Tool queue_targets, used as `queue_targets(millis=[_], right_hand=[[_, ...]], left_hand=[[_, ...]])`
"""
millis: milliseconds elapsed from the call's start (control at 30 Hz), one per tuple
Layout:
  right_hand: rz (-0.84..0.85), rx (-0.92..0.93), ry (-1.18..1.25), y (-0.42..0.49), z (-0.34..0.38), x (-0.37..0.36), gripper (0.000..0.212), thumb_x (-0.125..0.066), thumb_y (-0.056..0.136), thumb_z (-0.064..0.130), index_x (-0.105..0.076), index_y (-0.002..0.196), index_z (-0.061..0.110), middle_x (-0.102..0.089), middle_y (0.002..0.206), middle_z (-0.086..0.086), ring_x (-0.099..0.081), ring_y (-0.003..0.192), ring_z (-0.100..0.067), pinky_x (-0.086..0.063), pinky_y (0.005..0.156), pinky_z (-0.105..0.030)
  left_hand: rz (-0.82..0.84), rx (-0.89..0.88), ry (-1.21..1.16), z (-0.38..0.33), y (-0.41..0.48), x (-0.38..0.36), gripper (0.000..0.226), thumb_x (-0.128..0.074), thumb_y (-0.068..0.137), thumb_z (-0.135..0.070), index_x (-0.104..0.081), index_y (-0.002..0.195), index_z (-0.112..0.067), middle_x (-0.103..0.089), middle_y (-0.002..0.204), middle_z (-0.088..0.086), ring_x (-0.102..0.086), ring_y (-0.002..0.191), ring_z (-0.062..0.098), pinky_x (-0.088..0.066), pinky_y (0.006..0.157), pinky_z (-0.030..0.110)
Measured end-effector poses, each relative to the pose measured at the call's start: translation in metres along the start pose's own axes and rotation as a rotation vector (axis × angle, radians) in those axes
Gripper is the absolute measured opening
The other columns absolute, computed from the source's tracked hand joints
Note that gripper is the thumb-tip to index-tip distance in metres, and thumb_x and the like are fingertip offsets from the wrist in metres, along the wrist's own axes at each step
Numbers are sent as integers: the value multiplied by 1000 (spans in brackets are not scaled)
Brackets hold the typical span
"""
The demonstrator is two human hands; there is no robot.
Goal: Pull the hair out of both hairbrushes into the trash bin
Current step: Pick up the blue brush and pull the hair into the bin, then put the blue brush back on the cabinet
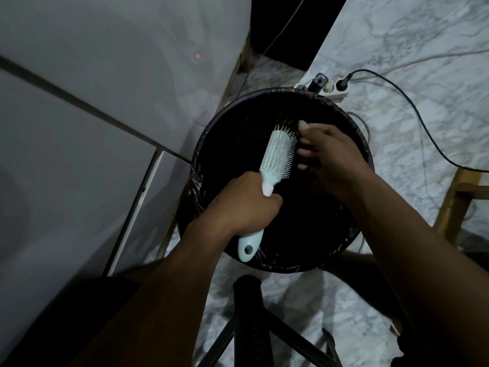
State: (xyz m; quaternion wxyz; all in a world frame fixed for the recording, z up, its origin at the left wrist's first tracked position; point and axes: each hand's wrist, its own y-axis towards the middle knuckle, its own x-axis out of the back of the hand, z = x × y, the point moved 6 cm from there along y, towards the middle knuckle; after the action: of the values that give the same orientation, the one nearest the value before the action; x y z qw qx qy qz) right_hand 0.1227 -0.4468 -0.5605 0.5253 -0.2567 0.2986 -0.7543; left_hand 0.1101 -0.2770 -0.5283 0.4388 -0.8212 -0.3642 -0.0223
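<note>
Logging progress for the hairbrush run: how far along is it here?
Done: nothing confirmable; the trash bin interior is too dark to show dropped hair. In hand: the left hand grips the pale hairbrush by its handle over the bin, while the right hand works its fingers at the bristles. Left: finishing this brush, plus the second brush, which isn't in view.
</note>
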Motion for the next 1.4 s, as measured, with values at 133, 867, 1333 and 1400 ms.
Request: queue_targets(millis=[133,867,1333,1400], right_hand=[[196,40,3,-2,-4,-15,61,-85,67,28,-65,124,16,-74,114,-1,-71,103,-20,-54,94,-47],[-393,-22,-86,10,-22,28,45,-52,99,40,-62,63,14,-59,56,-6,-55,45,-20,-47,58,-32],[106,81,-803,-80,20,19,23,-74,86,11,-71,109,8,-68,111,-14,-61,91,-24,-50,80,-31],[158,147,-899,-113,50,16,28,-71,89,15,-72,114,3,-67,114,-13,-62,101,-26,-48,84,-32]], left_hand=[[51,-26,-57,-7,0,-2,12,-61,91,-19,-63,84,-10,-61,66,-3,-57,57,10,-45,55,27],[82,-1,47,0,-1,-3,14,-63,91,-22,-56,80,-17,-60,70,-2,-57,59,9,-39,52,24],[-419,116,118,5,-80,18,36,-64,74,-44,-64,88,-12,-69,84,7,-68,74,28,-55,61,33],[-474,80,138,-16,-104,32,33,-67,79,-42,-64,89,-10,-67,83,6,-65,72,26,-43,52,27]])
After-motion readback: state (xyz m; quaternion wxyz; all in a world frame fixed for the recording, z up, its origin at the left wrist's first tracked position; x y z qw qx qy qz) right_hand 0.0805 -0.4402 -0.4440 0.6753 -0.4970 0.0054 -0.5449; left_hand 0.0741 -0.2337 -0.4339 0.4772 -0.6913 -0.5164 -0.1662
